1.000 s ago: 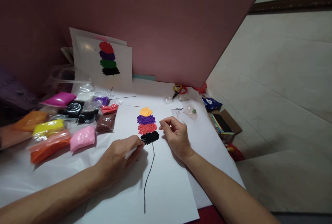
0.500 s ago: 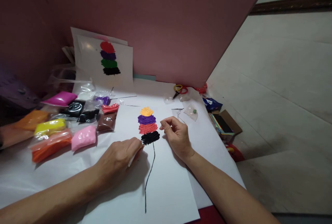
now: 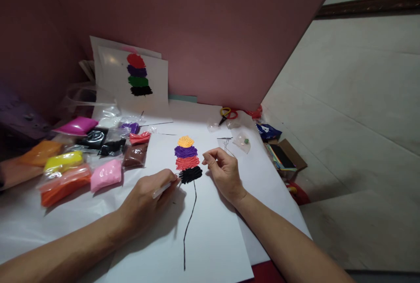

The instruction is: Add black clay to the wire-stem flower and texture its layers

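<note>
Beside black clay, left hand's tool (white).

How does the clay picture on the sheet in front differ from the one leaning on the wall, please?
The front picture lies flat on the table; the back picture stands propped against the wall. Top to bottom, the front picture runs orange, purple, red, black; the back picture runs red, purple, green, black. The left hand holds a tool at the front picture's black band; nothing touches the back picture. Both are four stacked bands on white sheets.

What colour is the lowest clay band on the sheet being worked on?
Black; the lowest textured clay band shows best in the head view.
</note>
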A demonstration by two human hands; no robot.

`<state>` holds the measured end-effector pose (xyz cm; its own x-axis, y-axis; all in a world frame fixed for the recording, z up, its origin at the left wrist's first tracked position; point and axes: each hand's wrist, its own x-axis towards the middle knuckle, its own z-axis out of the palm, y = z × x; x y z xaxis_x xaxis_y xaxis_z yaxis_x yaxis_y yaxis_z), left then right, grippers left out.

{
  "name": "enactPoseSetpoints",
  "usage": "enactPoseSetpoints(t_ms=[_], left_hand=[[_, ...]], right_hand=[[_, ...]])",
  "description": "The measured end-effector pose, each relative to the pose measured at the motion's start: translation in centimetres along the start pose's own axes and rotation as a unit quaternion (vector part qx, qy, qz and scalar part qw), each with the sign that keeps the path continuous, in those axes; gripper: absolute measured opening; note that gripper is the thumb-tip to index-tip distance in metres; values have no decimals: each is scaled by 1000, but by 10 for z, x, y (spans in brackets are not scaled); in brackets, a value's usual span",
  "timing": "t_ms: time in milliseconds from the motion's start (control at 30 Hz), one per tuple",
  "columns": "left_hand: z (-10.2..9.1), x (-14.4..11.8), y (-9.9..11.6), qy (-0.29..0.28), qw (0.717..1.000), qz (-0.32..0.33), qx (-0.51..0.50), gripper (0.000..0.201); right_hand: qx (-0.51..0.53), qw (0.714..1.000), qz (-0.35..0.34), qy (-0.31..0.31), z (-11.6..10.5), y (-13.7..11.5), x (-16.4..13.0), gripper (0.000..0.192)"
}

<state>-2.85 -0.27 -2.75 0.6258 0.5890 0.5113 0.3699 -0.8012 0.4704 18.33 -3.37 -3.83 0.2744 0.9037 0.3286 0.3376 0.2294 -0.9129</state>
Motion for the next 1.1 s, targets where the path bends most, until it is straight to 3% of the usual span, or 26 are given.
enactPoseSetpoints(t_ms=[267,467,767,967,1100], left_hand=[[6,-4,-4,-28,999,24,4,19],[6,-8,-9,-41,992,92,70,22],[7,-10,-10,-36,989,112,85,24],[4,-9,-7,-21,995,84,59,23],[-3,-4,-5,33,999,10,8,17]], right_hand=[[2,1000,-4,-2,0,2,0,20],[1,1000,-4,-2,0,0,0,22],[4,1000,-4,-2,0,-1,0,21],[0,1000,-4,-2,0,-1,0,21],[0,1000,-3,-2,0,1,-1,21]])
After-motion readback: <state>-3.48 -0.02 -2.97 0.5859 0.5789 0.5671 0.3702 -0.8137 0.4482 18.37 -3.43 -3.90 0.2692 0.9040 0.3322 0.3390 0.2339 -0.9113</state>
